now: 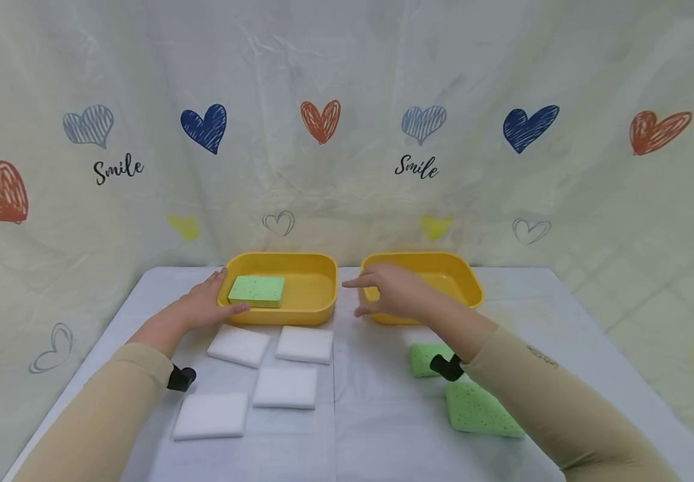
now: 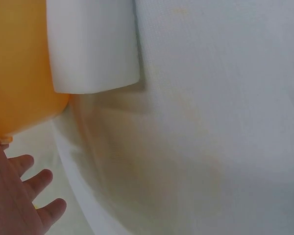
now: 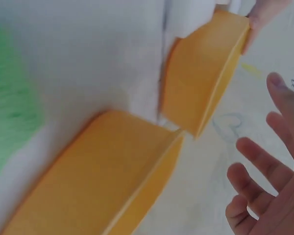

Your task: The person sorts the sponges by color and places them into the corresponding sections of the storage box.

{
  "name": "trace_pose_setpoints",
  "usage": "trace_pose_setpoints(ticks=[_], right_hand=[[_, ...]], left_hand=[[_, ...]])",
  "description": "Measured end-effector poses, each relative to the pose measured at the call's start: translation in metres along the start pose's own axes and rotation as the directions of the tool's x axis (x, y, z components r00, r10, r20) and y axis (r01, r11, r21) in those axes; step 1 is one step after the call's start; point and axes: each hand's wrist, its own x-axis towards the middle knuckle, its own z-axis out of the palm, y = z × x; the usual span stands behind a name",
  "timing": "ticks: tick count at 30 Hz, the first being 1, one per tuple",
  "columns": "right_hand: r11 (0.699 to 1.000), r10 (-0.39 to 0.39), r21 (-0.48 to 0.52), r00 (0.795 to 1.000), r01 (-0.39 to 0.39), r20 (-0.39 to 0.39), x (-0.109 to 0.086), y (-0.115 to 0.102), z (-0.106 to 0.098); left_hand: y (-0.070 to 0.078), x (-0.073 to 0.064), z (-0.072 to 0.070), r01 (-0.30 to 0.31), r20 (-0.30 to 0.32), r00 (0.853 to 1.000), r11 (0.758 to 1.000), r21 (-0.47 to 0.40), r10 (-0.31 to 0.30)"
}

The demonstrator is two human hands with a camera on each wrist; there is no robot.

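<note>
My left hand rests at the left end of the left yellow tray, its thumb over the near rim. In the left wrist view, several of its fingers spread loosely beside the tray's corner. A speckled green sponge lies inside that tray, against its left side. My right hand hovers over the left part of the right yellow tray, fingers pointing left with nothing in them. The right wrist view shows its fingers apart and slightly bent, beyond the tray rims.
Several white sponge pads lie in front of the left tray. Two more green sponges, one small and one larger, sit on the white-covered table by my right forearm, which partly hides them. A heart-printed curtain hangs right behind the trays.
</note>
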Motion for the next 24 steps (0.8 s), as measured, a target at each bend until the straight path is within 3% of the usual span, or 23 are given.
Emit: trace_pose_setpoints(ticks=[5,12,18,24], right_hand=[[0.999,-0.002,0.033,1.000,0.002,0.003,-0.055,0.027,0.009],[0.991,0.114,0.063,0.991,-0.118,0.063,-0.114,0.061,0.017],[0.977,0.169,0.119,0.981,-0.179,0.090,-0.140,0.081,0.025],[0.963,0.199,0.152,0.969,-0.221,0.147,-0.146,0.095,0.032]], left_hand=[[0.002,0.000,0.001,0.002,0.001,1.000,1.000,-0.011,-0.002],[0.000,-0.003,0.001,-0.020,-0.015,1.000,1.000,-0.014,0.019],[0.003,-0.008,-0.002,-0.021,-0.003,1.000,1.000,-0.014,0.021],[0.004,-0.008,-0.004,-0.018,0.005,1.000,1.000,-0.004,0.018]])
